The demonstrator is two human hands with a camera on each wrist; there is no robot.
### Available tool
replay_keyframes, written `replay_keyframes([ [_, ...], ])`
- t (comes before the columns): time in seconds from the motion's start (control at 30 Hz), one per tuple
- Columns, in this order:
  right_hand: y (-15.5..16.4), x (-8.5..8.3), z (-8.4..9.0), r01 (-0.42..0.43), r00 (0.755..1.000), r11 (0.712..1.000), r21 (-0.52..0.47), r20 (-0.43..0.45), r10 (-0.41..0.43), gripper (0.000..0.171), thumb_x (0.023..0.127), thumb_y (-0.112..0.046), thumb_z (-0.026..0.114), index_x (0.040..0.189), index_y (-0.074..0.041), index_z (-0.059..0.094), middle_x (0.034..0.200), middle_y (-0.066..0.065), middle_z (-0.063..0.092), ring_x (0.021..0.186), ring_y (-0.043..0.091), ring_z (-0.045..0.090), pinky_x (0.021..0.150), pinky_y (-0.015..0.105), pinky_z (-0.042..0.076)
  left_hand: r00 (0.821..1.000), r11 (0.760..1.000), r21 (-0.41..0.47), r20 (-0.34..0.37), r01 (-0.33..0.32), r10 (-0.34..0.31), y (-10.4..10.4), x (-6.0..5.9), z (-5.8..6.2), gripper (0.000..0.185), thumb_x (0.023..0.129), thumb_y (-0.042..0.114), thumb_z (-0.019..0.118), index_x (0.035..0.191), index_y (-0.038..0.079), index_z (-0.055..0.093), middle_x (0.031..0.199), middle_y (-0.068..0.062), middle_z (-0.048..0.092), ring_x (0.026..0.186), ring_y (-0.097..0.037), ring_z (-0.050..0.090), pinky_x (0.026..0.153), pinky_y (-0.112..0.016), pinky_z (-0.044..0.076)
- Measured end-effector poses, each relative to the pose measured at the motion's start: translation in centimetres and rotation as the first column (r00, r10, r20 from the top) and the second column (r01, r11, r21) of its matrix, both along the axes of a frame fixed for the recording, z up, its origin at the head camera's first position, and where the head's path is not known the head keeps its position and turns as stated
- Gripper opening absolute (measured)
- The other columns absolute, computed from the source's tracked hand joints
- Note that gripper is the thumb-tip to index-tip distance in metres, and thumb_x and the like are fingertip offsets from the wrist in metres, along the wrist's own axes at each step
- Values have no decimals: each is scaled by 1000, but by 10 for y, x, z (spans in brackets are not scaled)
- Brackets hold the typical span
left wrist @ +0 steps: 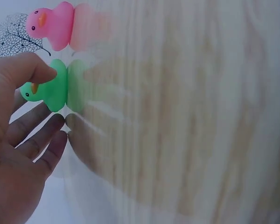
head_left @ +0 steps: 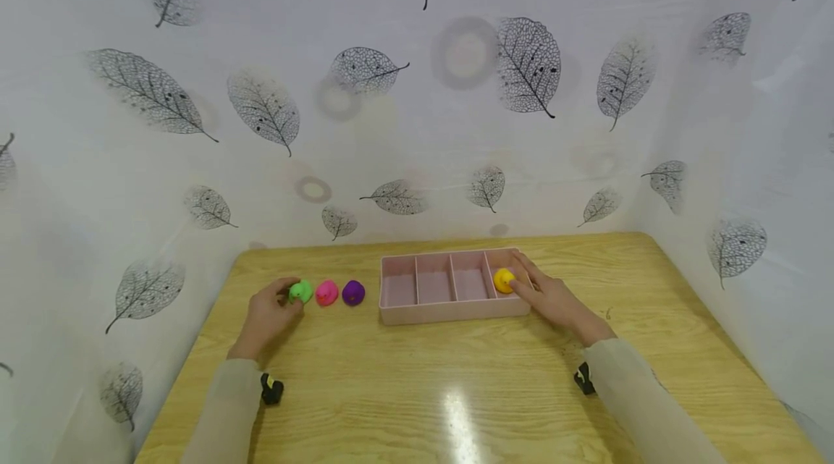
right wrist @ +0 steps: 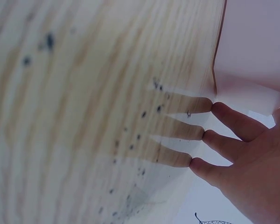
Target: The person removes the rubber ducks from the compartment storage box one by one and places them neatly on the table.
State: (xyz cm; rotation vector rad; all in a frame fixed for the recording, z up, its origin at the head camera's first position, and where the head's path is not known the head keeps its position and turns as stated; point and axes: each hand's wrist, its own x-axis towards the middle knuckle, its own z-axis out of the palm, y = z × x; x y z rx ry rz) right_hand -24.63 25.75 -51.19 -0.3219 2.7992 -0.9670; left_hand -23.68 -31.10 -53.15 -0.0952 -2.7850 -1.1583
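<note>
In the head view, my left hand is at a green rubber duck on the left of the table. Its thumb lies against the duck's near side and the fingers curl round the far side; the left wrist view shows this grip close up. A pink rubber duck and a purple one stand in a row beside it. My right hand is at the right end of a pink divided tray. Its thumb reaches over the wall near a yellow duck in the rightmost compartment. Three straight fingertips touch the table outside.
The wooden table ends at white curtains with a leaf print, at the back and both sides. Dark marks dot the tabletop near the right hand. Black straps sit at the wrists.
</note>
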Motion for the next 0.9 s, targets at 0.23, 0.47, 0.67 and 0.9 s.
replay_keyframes([
  [0.23, -1, 0, 0, -8, 1000, 1000, -9, -1, 8, 77, 108, -56, 45, 171, -33, 8, 160, 32, 43, 131, 64, 53, 108, 77, 43, 999, 999, -41, -12, 33, -33, 2, -1, 15, 57, 92, 5, 72, 147, 0, 55, 148, -33, 54, 133, -52, 54, 102, -65, 53],
  [0.47, 0, -1, -1, 0, 1000, 1000, -6, -3, 0, 77, 107, -60, 44, 170, -35, 8, 160, 32, 43, 132, 65, 51, 108, 77, 42, 981, 996, -54, -176, 73, -81, 24, -6, 38, 55, 90, 6, 74, 143, 0, 59, 144, -30, 59, 130, -50, 57, 99, -63, 54],
  [0.67, 3, 0, 2, -4, 1000, 1000, -22, 27, 4, 80, 105, -66, 44, 170, -38, 8, 163, 29, 40, 137, 63, 48, 111, 77, 39, 959, 989, -38, -242, 145, -150, 54, -10, 59, 55, 89, 8, 72, 143, -1, 60, 144, -28, 62, 130, -49, 57, 100, -64, 53],
  [0.9, 8, 0, 10, -55, 998, 998, -2, 31, 55, 93, 98, -63, 63, 170, -38, 9, 162, 31, 40, 129, 54, 60, 108, 72, 47, 931, 971, -2, -283, 240, -231, 97, -14, 75, 54, 88, 7, 73, 141, 1, 62, 144, -24, 64, 131, -46, 58, 100, -63, 53],
])
